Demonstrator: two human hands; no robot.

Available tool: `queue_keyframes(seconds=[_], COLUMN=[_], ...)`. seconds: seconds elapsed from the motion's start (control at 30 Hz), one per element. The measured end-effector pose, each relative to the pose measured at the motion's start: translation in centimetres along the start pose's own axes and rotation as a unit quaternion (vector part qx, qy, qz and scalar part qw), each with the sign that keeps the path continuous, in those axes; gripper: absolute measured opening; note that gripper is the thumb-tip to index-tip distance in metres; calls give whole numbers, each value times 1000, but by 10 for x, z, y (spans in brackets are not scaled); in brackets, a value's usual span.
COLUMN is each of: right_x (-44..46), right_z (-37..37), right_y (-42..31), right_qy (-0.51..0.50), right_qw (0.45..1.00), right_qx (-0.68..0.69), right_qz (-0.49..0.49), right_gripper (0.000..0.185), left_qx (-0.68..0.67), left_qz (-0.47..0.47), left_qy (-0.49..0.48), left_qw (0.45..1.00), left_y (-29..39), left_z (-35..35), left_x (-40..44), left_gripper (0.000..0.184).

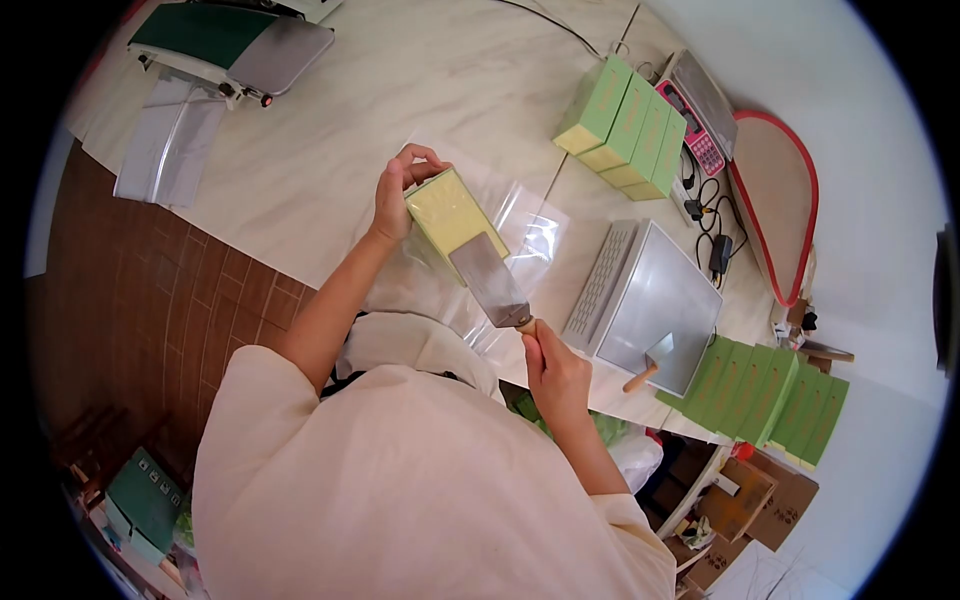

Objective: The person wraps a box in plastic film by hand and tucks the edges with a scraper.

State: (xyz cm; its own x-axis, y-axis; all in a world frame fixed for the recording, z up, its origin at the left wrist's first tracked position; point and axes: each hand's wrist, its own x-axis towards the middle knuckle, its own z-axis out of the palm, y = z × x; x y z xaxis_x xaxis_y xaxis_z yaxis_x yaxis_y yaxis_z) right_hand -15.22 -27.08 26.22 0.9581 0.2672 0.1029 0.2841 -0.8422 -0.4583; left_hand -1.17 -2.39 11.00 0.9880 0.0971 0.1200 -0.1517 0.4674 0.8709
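Note:
My left hand [400, 195] grips the upper left side of a small box [440, 205] with a pale yellow face and green edges. My right hand [560, 375] is closed around the wooden handle of a scraper [487, 272]. Its flat metal blade overlaps the lower part of the yellow face; whether it presses on it I cannot tell. Clear plastic film [535, 230] lies under and beside the box on the table [330, 130]. A second scraper [655, 355] with a wooden handle rests on a metal-topped appliance [650, 300] to the right.
Green boxes [625, 130] stand together at the back, near a pink-edged scale [690, 120] and black cables [715, 220]. More green boxes [750, 395] line the right. A green-and-grey machine [230, 45] and plastic sheets [175, 140] occupy the far left. A red-rimmed panel [780, 200] leans by the wall.

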Motion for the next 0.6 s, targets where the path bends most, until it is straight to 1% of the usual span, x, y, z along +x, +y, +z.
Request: queue_keyframes(seconds=[0.07, 0.2, 0.3, 0.4, 0.47, 0.5, 0.53, 0.6], right_x=[-5, -16, -24, -26, -25, -19, -11, 13], right_z=[-2, -6, -9, -19, -22, -19, -15, -3], right_y=[2, 9, 13, 17, 17, 11, 7, -1], right_qy=[6, -5, 2, -19, -30, -4, -3, 31], right_qw=[1000, 1000, 1000, 999, 995, 992, 993, 998], right_qx=[3, -3, -13, -26, 81, 109, 104, 52], right_qz=[-2, 7, 0, -26, 56, 60, 55, -5], right_gripper=[18, 18, 18, 19, 19, 18, 18, 16], left_qx=[-5, -17, -8, -4, -30, -35, -37, -42], left_qz=[-3, -7, 0, 4, -28, -21, -26, -27], left_qy=[-6, -6, -9, 1, -3, 0, 4, 6], left_qw=[1000, 1000, 1000, 1000, 999, 999, 999, 999], left_y=[0, 3, 1, -2, -1, 0, 2, 0], left_z=[-1, 3, 0, -1, 0, 2, 3, 4], left_x=[1, 2, 2, 5, 4, 2, 1, 2], left_gripper=[65, 64, 64, 65, 67, 67, 67, 66])
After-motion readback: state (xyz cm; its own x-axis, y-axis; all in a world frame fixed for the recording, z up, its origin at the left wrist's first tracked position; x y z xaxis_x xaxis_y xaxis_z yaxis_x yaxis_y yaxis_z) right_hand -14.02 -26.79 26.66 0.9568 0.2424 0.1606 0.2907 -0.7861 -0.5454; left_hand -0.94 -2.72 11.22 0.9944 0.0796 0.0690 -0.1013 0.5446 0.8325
